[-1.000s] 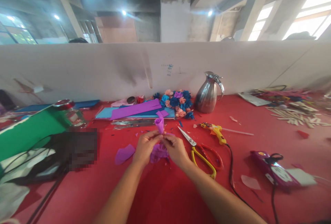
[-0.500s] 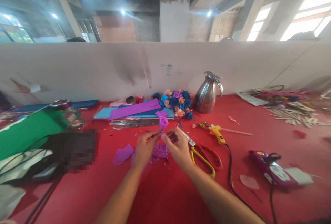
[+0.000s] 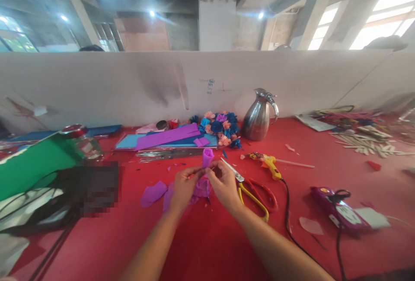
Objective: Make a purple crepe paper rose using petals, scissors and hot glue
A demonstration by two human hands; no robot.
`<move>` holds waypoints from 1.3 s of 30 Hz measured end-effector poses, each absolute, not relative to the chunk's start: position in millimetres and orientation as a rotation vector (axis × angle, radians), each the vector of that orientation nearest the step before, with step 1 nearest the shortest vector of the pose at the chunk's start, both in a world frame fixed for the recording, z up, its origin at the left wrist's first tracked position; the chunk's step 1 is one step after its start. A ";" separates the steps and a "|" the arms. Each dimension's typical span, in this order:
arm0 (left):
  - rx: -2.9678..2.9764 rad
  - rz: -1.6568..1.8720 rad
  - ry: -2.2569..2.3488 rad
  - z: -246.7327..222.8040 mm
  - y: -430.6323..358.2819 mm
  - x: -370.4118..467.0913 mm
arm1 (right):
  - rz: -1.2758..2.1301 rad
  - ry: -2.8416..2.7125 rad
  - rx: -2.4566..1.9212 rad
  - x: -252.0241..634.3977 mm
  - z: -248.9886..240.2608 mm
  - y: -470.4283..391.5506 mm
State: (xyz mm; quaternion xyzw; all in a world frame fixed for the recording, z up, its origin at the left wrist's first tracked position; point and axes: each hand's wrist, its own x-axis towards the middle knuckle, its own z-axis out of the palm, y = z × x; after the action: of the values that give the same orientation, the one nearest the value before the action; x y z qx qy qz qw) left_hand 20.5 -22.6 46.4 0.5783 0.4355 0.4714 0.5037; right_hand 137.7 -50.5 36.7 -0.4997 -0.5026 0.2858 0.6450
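A rolled purple crepe-paper flower (image 3: 208, 156) stands upright between my hands, its narrow base pinched by the fingers. My left hand (image 3: 185, 188) closes on the base from the left, and my right hand (image 3: 223, 184) closes on it from the right. The fingertips hide the lowest part of the roll. Loose purple paper pieces (image 3: 153, 193) lie on the red table to the left of and beneath the hands. Right beside my right hand rest scissors (image 3: 253, 199) with one yellow and one red handle. Behind the roll lies a small purple paper piece (image 3: 201, 142).
Finished paper flowers (image 3: 223, 127) are heaped by the partition, beside a steel jug (image 3: 257, 116). A yellow glue gun (image 3: 270, 166) trails its cord toward me. Further right lie a purple power strip (image 3: 340, 212) and wooden sticks (image 3: 363, 143). A jar (image 3: 86, 142) stands left.
The purple roll has shifted slightly right and turned more upright, with the fingers closer together around its base. The view has moved a little.
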 end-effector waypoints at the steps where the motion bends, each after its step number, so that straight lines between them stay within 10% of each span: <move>1: 1.376 1.140 1.042 45.3 -22.2 20.4 | 0.664 -1.135 -1.126 137.3 36.8 -50.8; 39: 1.251 1.206 0.883 37.0 -17.0 15.5 | 0.756 -1.167 -0.973 141.7 42.3 -55.6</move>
State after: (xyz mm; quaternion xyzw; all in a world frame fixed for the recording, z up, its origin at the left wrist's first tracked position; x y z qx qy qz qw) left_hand 15.5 -17.0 37.0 0.5309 0.3749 0.5120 0.5616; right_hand 141.7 -55.6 42.3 -0.4303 -0.5160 0.3342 0.6610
